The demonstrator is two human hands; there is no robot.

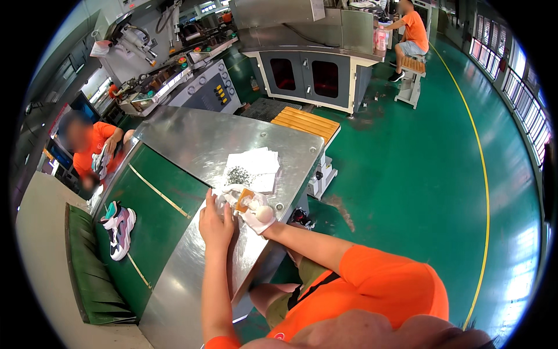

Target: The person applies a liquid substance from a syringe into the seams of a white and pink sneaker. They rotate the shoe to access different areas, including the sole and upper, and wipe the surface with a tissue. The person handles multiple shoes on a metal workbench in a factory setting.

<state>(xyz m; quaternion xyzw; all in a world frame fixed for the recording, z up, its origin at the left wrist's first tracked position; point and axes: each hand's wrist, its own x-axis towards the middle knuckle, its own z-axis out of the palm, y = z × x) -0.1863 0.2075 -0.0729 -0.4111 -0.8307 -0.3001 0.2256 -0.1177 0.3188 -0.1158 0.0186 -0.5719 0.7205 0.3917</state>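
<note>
My right hand (257, 216) wears a white glove and is closed around a small amber-coloured block (244, 200). A round whitish shape shows on top of this hand; I cannot tell whether it is part of the glove. Close beside it on the left, my bare left hand (217, 225) is held over the metal table, fingers stretched and apart, with nothing seen in it. Just beyond both hands lies a stack of white sheets (264, 163), dark green crumbs (239, 175) scattered on its near part.
A green conveyor belt (157, 215) runs along the left of the metal table (192, 131), carrying a multicoloured sneaker (120, 231). Across it, a person in orange (96, 145) holds another shoe. A slatted wooden stool (305, 125) stands past the table; machines line the back.
</note>
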